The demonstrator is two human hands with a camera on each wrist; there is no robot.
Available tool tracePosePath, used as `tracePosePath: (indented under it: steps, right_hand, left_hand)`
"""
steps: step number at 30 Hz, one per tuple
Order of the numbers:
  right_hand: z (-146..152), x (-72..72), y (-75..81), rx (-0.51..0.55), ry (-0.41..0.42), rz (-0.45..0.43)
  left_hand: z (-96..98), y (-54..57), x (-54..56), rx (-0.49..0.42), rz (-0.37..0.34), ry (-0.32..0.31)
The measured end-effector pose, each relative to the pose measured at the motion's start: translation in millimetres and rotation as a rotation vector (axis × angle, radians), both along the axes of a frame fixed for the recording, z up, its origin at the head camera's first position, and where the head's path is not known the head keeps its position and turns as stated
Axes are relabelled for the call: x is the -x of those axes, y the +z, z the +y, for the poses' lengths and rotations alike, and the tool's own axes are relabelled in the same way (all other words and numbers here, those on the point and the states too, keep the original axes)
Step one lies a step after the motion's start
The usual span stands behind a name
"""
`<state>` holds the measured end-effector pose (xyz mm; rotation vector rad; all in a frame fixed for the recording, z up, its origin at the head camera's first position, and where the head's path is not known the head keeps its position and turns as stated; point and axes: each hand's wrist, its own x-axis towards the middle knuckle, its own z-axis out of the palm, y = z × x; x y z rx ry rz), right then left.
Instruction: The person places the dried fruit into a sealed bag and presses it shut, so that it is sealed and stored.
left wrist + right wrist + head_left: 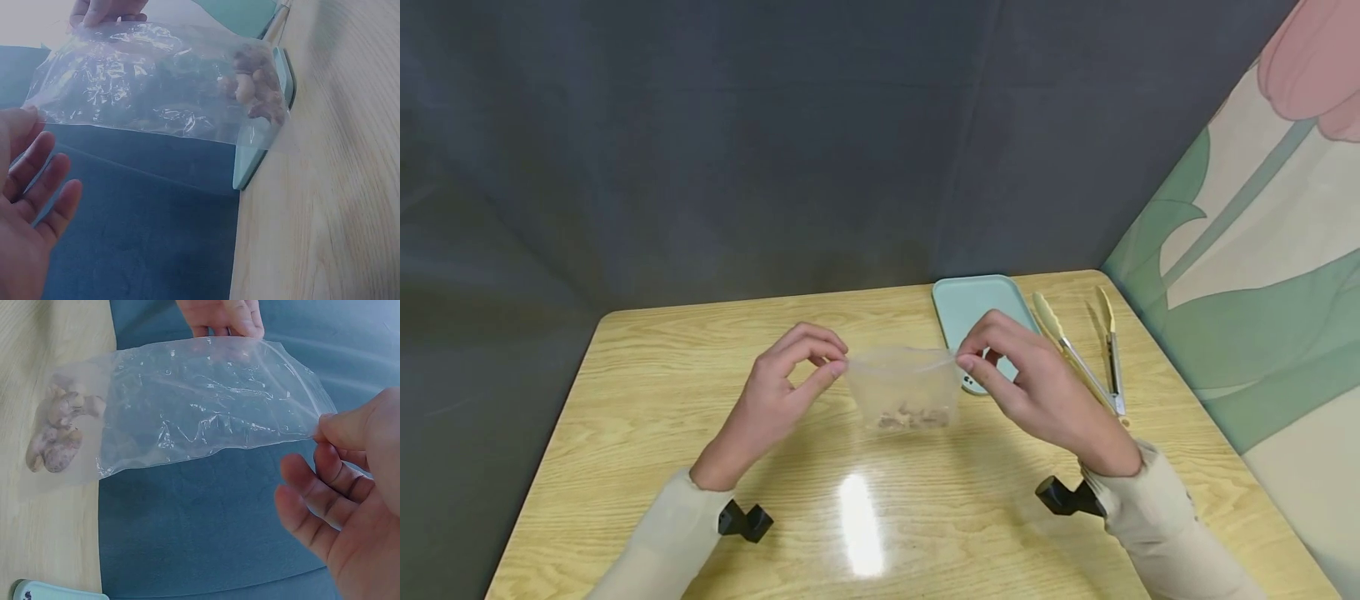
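Note:
A clear zip bag (901,383) hangs stretched between my two hands, above the table. Several light brown nuts that look like cashews (62,428) lie gathered at its bottom. My left hand (786,375) pinches one top corner between thumb and index finger, the other fingers loosely bent. At the opposite top corner my right hand (1026,379) pinches the bag in the same manner. In the right wrist view a zip strip runs along the top edge, close to the pinching fingertips (328,428). Whether the zip is sealed cannot be told.
Behind my right hand lies a light green tray (977,304) on the wooden table (662,400). Right of it lie spread tongs (1116,367) with cream tips, and a small brown piece (1124,422) by their hinge. A dark curtain (775,150) stands behind the table.

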<state>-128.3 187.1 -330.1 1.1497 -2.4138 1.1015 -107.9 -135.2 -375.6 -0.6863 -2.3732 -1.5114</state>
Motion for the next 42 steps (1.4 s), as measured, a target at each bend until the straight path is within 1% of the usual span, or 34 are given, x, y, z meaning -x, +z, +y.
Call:
tracePosePath:
  steps: [2, 6, 9, 15, 24, 29, 34, 37, 42]
  right_hand:
    - [0.3, 0.3, -1.2, 0.005, -0.001, 0.003]
    - [1.2, 0.5, -3.5, 0.009, -0.001, 0.000]
    - [1.3, 1.0, -5.4, 0.010, -0.001, -0.005]
    - [1.2, 0.6, -9.7, 0.008, -0.004, -0.023]
    - [-2.4, -0.7, -12.9, 0.020, 0.029, -0.060]
    - [-5.3, -1.1, -15.3, -0.004, 0.043, -0.068]
    - [-8.9, -0.1, -16.7, -0.006, 0.062, -0.079]
    - [-10.2, 0.2, -16.8, -0.010, 0.076, -0.080]
    - [-10.4, -0.7, -15.9, -0.029, 0.066, -0.053]
  left_hand:
    - [0.4, 0.0, -0.1, 0.001, 0.003, -0.010]
    - [1.3, 0.3, 0.6, 0.012, -0.006, -0.060]
    - [1.9, 0.0, 1.3, 0.028, 0.007, -0.081]
    - [1.0, -1.9, 1.5, 0.045, 0.066, -0.072]
    - [2.3, 1.1, -1.7, 0.075, 0.144, -0.071]
    - [0.6, -0.3, -1.6, 0.074, 0.154, -0.069]
    - [-0.8, -3.2, -1.4, 0.073, 0.165, -0.070]
    - [-1.7, -3.7, -2.1, 0.075, 0.158, -0.059]
    - [-2.5, -2.6, -3.1, 0.085, 0.152, -0.032]
